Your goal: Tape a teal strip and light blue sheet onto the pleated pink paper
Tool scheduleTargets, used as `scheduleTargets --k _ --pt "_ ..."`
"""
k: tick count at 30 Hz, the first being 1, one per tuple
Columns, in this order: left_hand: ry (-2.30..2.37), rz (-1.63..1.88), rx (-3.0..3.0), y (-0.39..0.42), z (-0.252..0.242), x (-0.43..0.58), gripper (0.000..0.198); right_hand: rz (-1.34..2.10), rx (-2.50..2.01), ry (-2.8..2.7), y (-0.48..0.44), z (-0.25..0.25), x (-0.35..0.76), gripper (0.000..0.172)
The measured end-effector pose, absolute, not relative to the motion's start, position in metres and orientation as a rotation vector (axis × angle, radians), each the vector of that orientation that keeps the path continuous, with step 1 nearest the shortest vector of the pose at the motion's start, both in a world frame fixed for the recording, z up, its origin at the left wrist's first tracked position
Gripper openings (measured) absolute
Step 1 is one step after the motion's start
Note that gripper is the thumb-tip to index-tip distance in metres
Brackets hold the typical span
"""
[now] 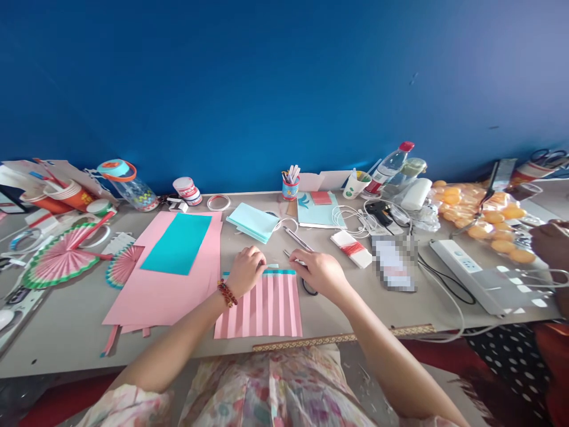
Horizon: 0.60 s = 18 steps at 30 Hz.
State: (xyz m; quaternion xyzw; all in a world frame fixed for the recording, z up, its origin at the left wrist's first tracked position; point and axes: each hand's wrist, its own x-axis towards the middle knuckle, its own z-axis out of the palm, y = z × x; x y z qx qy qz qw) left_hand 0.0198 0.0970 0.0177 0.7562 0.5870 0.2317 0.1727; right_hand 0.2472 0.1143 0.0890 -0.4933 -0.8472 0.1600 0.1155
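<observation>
A pink sheet folded into pleats, with a teal band along its far edge, lies in front of me. My left hand rests over its far left part, fingers closed; a small pale strip sticks out at the fingertips. My right hand is just right of the sheet with its fingers closed over a pair of scissors. Only a metal tip and a black handle loop of the scissors show; the palm hides the rest. A pen lies beyond the right hand.
Left are pink sheets, a teal sheet and paper fans. Light blue paper lies ahead. Rightward are a white packet, a phone, cables and a power strip. Another person's arm reaches in at far right.
</observation>
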Motion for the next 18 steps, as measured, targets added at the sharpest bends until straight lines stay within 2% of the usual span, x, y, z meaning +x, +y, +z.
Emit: scheduleTargets --k 11,18 --pt "1.555 0.726 2.014 0.101 0.022 0.020 0.007 0.537 -1.354 -2.457 0.115 0.086 0.260 0.016" --pt "1.308 0.859 1.780 0.089 0.052 0.022 0.013 0.667 -1.320 -2.476 0.105 0.106 0.260 0.014"
